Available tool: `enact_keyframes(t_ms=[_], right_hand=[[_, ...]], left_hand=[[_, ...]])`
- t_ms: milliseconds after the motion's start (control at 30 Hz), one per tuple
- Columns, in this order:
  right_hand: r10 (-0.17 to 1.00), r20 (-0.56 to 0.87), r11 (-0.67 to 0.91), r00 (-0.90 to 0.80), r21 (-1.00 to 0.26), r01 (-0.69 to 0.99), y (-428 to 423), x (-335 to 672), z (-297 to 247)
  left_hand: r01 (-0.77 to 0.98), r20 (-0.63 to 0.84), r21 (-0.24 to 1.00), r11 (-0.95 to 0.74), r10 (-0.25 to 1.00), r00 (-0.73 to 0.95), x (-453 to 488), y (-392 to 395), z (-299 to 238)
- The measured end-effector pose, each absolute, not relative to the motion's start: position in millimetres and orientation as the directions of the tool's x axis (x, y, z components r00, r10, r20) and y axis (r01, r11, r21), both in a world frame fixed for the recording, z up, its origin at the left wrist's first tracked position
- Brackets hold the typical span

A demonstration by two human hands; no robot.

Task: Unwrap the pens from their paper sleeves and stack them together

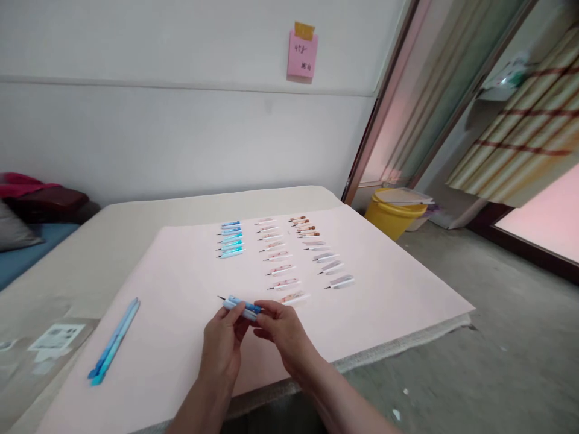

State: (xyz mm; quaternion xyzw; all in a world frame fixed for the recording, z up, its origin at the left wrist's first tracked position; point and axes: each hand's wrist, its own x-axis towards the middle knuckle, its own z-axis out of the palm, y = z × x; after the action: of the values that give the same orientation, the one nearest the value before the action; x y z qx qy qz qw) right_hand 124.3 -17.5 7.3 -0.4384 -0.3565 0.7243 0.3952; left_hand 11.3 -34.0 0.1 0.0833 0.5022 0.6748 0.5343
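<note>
Both my hands meet over the near part of a pale pink sheet [181,337] on a table. My left hand [222,340] and my right hand [281,330] are closed together on a short blue and white pen [240,306] with a dark tip pointing left. Beyond them lie three rows of similar short pens: a blue row [230,239], a pink-patterned row [278,259] and a row [322,250] with brown ones at the far end and grey ones nearer.
Two long blue pens [114,342] lie on the sheet at the left. A clear plastic bag with a label [49,343] sits at the table's left edge. A yellow bucket [392,214] stands on the floor at the right. A pink note [301,53] hangs on the wall.
</note>
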Motion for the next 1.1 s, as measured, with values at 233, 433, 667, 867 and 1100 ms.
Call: enact_keyframes(t_ms=[233, 433, 667, 867, 1100], right_hand=[[0.937, -0.264, -0.311, -0.227, -0.929, -0.200, -16.7, 119.8, 3.3], [0.960, -0.193, -0.224, -0.202, -0.964, -0.145, -16.2, 118.2, -5.9], [0.958, -0.177, -0.212, -0.227, -0.967, -0.138, -11.2, 121.1, -11.0], [0.909, -0.316, -0.359, -0.270, -0.925, -0.124, 2.8, 133.9, -8.0], [0.859, -0.379, -0.416, -0.343, -0.909, -0.037, 5.3, 134.9, -6.9]], left_hand=[[-0.650, -0.393, 0.759, 0.034, 0.820, -0.416, 23.0, -37.2, -0.4], [-0.666, -0.452, 0.744, 0.060, 0.780, -0.434, 23.6, -39.0, -3.9], [-0.643, -0.527, 0.740, 0.197, 0.764, -0.373, 18.9, -39.2, -7.9], [-0.419, -0.482, 0.837, 0.352, 0.836, -0.262, -17.0, -33.7, 1.5], [-0.145, -0.432, 0.895, 0.421, 0.901, -0.051, -43.9, -31.5, -1.5]])
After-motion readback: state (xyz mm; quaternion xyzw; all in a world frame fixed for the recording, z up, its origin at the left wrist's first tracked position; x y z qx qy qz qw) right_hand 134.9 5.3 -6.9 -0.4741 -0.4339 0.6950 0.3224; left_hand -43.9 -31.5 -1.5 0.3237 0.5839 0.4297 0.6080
